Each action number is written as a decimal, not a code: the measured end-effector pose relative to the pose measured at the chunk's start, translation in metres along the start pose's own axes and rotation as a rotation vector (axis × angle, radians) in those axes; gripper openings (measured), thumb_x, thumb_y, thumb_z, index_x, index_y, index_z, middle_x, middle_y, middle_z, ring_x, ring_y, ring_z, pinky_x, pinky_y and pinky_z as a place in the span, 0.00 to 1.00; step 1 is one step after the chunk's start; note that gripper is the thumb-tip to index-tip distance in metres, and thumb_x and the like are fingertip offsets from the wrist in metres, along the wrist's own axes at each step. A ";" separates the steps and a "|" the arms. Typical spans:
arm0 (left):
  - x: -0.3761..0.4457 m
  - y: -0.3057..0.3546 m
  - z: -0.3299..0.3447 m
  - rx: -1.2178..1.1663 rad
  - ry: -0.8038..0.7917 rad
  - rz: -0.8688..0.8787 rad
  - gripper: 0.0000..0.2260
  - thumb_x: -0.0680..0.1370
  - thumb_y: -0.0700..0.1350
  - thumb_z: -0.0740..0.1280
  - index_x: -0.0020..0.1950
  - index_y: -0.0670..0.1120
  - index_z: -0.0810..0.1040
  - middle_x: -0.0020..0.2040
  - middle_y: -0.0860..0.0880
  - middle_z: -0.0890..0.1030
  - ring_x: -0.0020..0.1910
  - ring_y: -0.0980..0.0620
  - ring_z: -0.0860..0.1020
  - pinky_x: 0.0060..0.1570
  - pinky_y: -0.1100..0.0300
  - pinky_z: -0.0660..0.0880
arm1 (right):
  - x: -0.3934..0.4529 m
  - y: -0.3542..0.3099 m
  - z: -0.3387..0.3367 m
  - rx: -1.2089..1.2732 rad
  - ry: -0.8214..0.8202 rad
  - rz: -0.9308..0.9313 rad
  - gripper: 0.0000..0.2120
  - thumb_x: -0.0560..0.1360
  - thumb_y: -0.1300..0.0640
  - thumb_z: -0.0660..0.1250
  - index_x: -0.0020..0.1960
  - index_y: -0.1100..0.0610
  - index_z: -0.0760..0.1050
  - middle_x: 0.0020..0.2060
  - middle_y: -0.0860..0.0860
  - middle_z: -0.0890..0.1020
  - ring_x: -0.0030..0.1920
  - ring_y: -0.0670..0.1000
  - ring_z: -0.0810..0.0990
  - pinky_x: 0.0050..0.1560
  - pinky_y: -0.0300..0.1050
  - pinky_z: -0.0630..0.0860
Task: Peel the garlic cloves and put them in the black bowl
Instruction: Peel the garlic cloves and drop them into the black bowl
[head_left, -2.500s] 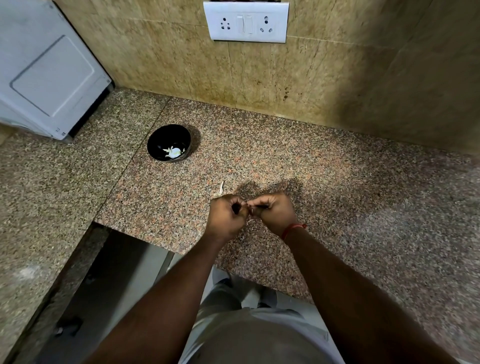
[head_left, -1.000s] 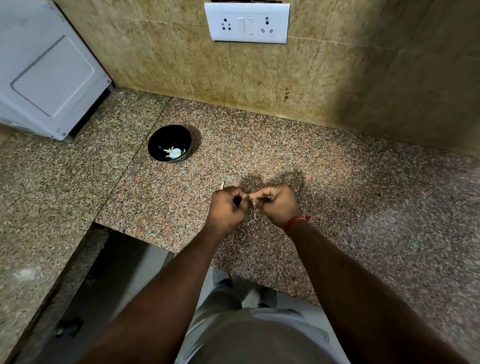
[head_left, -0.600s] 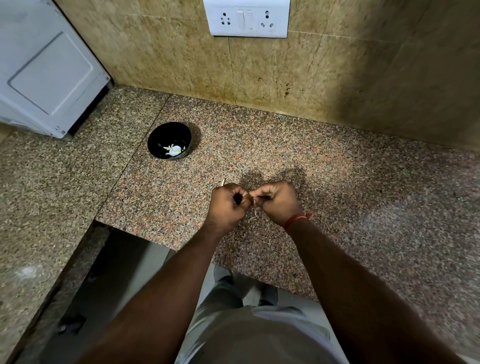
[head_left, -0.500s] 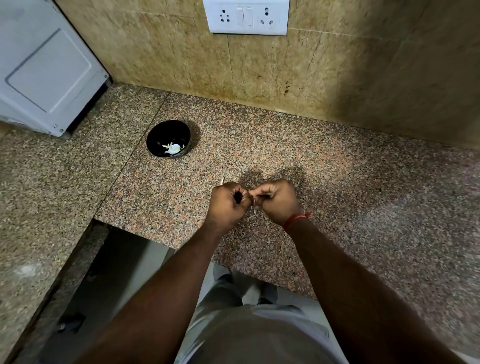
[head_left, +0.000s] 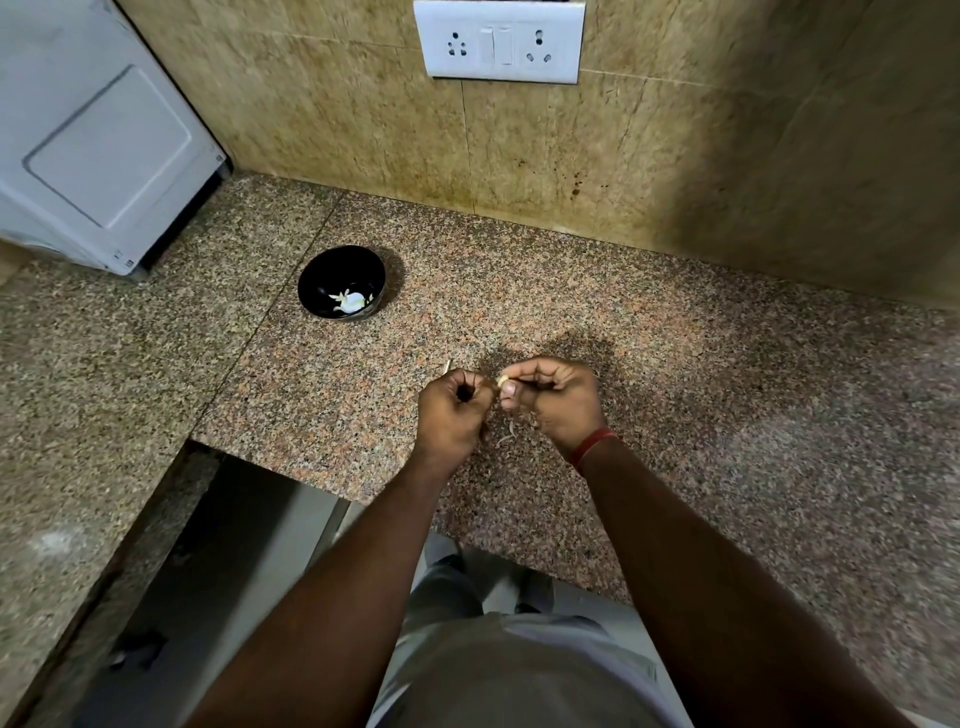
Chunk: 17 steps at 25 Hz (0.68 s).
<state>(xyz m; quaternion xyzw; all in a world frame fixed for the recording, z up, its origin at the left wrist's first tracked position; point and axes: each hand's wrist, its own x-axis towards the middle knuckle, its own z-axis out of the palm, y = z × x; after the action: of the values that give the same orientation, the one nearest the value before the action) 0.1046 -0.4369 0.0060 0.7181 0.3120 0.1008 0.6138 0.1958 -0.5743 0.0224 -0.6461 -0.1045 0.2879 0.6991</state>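
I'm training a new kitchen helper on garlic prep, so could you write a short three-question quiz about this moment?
1. True or false: the small round black bowl on the speckled granite counter already holds white peeled garlic.
2. Which hand pinches the pale garlic clove? A) left hand B) right hand C) neither
3. Fill in: the red thread band sits on the ____ wrist.

Key: 1 true. 2 B; the clove shows at the right hand's fingertips, while the left hand is curled beside it and what it holds is hidden. 3 right.
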 end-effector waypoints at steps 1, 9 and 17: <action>0.001 0.000 0.001 -0.021 0.006 -0.028 0.08 0.80 0.36 0.69 0.42 0.44 0.79 0.34 0.49 0.78 0.29 0.53 0.74 0.34 0.52 0.77 | 0.000 0.000 0.000 0.018 0.003 -0.002 0.09 0.73 0.73 0.72 0.53 0.69 0.82 0.45 0.60 0.86 0.40 0.49 0.85 0.41 0.41 0.82; 0.003 -0.006 0.007 0.052 0.065 -0.127 0.08 0.80 0.38 0.70 0.41 0.44 0.78 0.37 0.47 0.80 0.31 0.50 0.78 0.32 0.54 0.79 | -0.007 0.015 -0.003 0.166 0.065 0.012 0.10 0.74 0.73 0.72 0.54 0.71 0.80 0.48 0.63 0.85 0.45 0.55 0.85 0.45 0.47 0.84; -0.002 -0.012 0.012 0.016 0.047 -0.203 0.02 0.78 0.37 0.73 0.45 0.40 0.83 0.39 0.41 0.85 0.28 0.50 0.81 0.29 0.56 0.80 | -0.005 0.021 -0.008 0.154 0.083 0.110 0.14 0.74 0.73 0.71 0.57 0.62 0.83 0.50 0.59 0.86 0.47 0.55 0.85 0.50 0.52 0.85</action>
<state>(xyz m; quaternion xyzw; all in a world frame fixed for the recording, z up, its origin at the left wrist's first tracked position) 0.1053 -0.4469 -0.0077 0.6852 0.3982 0.0526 0.6076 0.1904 -0.5838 0.0022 -0.6067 -0.0173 0.3063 0.7334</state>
